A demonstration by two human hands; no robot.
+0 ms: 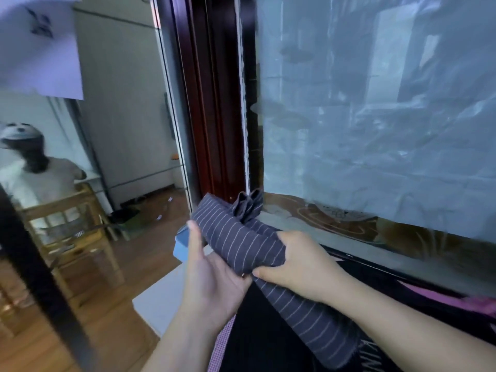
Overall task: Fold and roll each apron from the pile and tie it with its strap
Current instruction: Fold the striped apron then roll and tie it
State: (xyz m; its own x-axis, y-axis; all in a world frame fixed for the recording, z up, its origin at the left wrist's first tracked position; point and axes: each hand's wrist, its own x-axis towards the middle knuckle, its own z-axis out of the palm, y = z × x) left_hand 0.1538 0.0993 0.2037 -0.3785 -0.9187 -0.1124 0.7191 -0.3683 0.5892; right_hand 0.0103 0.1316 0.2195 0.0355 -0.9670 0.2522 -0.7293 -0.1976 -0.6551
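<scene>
The striped apron point(236, 237) is sitting up in the air between both hands, already rolled into a chunky dark grey bundle with thin pale stripes, held in front of a plastic-covered cabinet front point(375, 116). The left hand point(212, 280) is lying mostly open underneath, palm up, cradling the near end of the roll with the thumb pointing up along its side. The right hand point(298, 264) is clamping down on the roll from above, fingers curled into the cloth. There's a bunched knot-looking bit point(247, 205) poking up at the far end, probably the strap already cinched, though it's hard to say for sure. Another loose stretch of the same striped fabric point(311, 323) is trailing down under the right forearm.

So it looks like the person is finishing off the tying step, or checking it. Next move is likely snugging the knot and setting the bundle down, then grabbing the next apron. That needs the right hand's grip kept firm so the roll isn't loosening.

Writing: there's some pale lettering on dark fabric point(373, 358) at the bottom edge, too cut off to read. No brands visible.
</scene>
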